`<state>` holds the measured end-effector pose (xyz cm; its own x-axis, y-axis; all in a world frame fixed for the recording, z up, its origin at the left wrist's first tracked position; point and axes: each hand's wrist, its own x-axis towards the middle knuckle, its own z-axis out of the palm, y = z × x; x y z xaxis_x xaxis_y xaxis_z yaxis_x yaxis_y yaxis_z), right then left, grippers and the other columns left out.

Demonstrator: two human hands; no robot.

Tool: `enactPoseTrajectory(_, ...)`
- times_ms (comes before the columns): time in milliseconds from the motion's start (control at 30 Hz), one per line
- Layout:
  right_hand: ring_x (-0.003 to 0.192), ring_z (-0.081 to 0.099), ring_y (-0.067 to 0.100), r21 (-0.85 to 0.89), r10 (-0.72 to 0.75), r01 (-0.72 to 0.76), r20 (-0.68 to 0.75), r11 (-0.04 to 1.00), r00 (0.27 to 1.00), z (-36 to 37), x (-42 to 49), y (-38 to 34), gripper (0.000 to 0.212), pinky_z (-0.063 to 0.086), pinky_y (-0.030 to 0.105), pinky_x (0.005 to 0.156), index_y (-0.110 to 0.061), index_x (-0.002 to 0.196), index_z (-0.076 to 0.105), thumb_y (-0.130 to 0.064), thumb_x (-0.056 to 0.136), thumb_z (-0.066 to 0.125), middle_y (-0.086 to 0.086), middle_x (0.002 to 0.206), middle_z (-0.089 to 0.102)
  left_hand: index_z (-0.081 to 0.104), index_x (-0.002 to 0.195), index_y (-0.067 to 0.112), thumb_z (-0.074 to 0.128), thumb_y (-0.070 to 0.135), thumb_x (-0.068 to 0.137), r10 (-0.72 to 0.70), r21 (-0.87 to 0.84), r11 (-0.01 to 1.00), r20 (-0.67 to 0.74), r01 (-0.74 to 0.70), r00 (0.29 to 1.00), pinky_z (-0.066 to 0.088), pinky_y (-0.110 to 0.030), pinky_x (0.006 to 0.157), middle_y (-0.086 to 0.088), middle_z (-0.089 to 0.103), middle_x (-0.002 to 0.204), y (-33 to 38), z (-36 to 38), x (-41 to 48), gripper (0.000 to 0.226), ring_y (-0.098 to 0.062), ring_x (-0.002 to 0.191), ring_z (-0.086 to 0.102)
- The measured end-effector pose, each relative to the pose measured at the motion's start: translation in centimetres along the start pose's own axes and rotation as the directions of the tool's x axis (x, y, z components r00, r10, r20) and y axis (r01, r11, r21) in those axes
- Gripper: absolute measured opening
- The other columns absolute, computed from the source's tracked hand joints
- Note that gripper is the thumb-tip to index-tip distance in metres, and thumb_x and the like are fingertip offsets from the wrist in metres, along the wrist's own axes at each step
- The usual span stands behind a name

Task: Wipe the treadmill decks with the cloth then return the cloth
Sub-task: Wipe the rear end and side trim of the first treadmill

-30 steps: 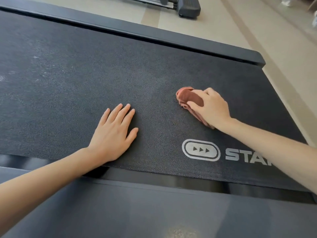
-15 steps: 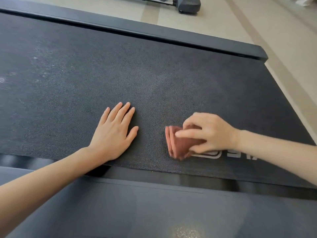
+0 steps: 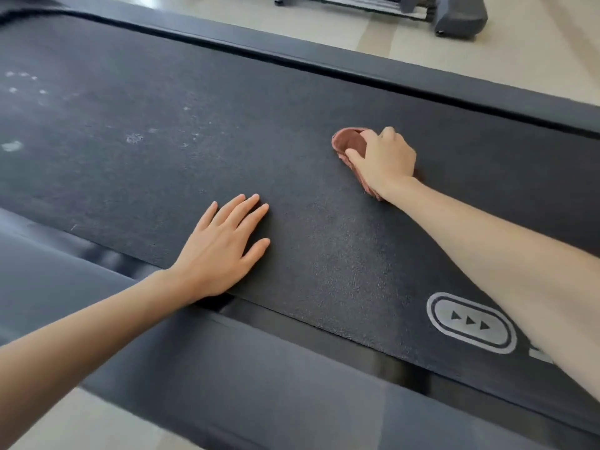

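So your right hand [image 3: 384, 160] has its fingers curled over the folded reddish-brown cloth [image 3: 352, 144], pinning it down on the black textured treadmill belt [image 3: 162, 190], over toward the dark far side rail [image 3: 324, 56]. Your left hand [image 3: 220, 251] lies palm down on the belt near the close edge, fingers straight, holding nothing.

That cloth looks soft, light and floppy, and the grainy belt probably drags on it, so I'd expect it to bunch or unfold if you only pinch a corner. Best bet is palm over the middle of the fold, fingertips on the leading edge. The pale dusty smudges [image 3: 134, 138] off to your left look unwiped, so I'd say there's plenty of deck left.
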<state>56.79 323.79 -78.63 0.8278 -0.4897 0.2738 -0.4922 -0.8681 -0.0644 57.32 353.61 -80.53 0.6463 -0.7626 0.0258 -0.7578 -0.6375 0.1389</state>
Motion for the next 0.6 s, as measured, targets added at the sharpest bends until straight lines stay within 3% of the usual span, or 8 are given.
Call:
enactPoseTrajectory(100,0.101,0.052,0.028,0.090,-0.316,0.320,-0.050,0.943,0.947,0.0,-3.1,-4.8,0.046,0.044,0.036,0.077,-0.020,0.124,0.055,-0.051,0.091,0.048,0.010,0.108,0.054,0.023,0.148,0.023,0.016,0.057,0.094,-0.100,-0.011,0.995,-0.016,0.100,0.995,0.004,-0.038,0.118,0.003,0.017,0.156,-3.1,-0.5,-1.5,0.064,-0.014,0.145,0.008)
enactPoseTrajectory(200,0.086,0.056,0.025,0.204,-0.652,0.665,-0.133,0.719,0.746,-1.2,-7.8,-5.5,0.045,0.044,0.031,0.070,-0.019,0.118,0.061,-0.051,0.086,0.054,0.008,0.098,0.057,0.024,0.148,0.020,0.026,0.050,0.094,-0.130,-0.022,0.991,-0.012,0.130,0.991,0.004,-0.036,0.118,0.001,0.018,0.156,-4.1,-0.7,-2.0,0.061,-0.015,0.144,0.009)
enactPoseTrajectory(300,0.081,0.058,0.023,0.205,-0.806,0.814,-0.141,0.544,0.575,-1.9,-9.4,-2.2,0.046,0.049,0.031,0.067,-0.020,0.116,0.065,-0.051,0.085,0.051,0.006,0.097,0.061,0.025,0.148,0.019,0.027,0.046,0.098,-0.131,-0.014,0.991,-0.030,0.131,0.991,0.005,-0.037,0.118,0.000,0.019,0.156,-3.8,-0.6,-2.0,0.056,-0.017,0.144,0.010)
enactPoseTrajectory(367,0.083,0.060,0.024,0.168,-0.779,0.789,-0.132,0.591,0.613,-1.7,-8.0,0.1,0.044,0.050,0.033,0.069,-0.024,0.115,0.065,-0.051,0.083,0.055,0.005,0.098,0.062,0.024,0.148,0.019,0.021,0.049,0.092,-0.137,-0.014,0.990,-0.022,0.137,0.990,0.005,-0.037,0.118,0.000,0.019,0.156,-3.6,-0.6,-2.0,0.064,-0.017,0.144,0.010)
enactPoseTrajectory(500,0.100,0.056,0.032,0.115,-0.425,0.433,-0.082,0.894,0.901,-0.6,-1.7,1.9,0.045,0.047,0.038,0.076,-0.026,0.123,0.059,-0.050,0.085,0.059,0.010,0.104,0.058,0.023,0.148,0.019,0.018,0.050,0.088,-0.140,0.002,0.990,-0.017,0.140,0.990,0.005,-0.038,0.118,0.000,0.018,0.156,-3.8,-0.3,-1.9,0.068,-0.017,0.145,0.009)
enactPoseTrajectory(600,0.106,0.053,0.034,0.046,-0.238,0.239,-0.019,0.970,0.971,0.3,0.3,-0.8,0.046,0.046,0.040,0.080,-0.023,0.126,0.054,-0.051,0.089,0.051,0.015,0.111,0.054,0.024,0.148,0.020,0.015,0.054,0.088,-0.139,0.022,0.990,-0.021,0.140,0.990,0.006,-0.039,0.118,0.001,0.019,0.156,-3.9,-0.1,-1.9,0.069,-0.017,0.145,0.010)
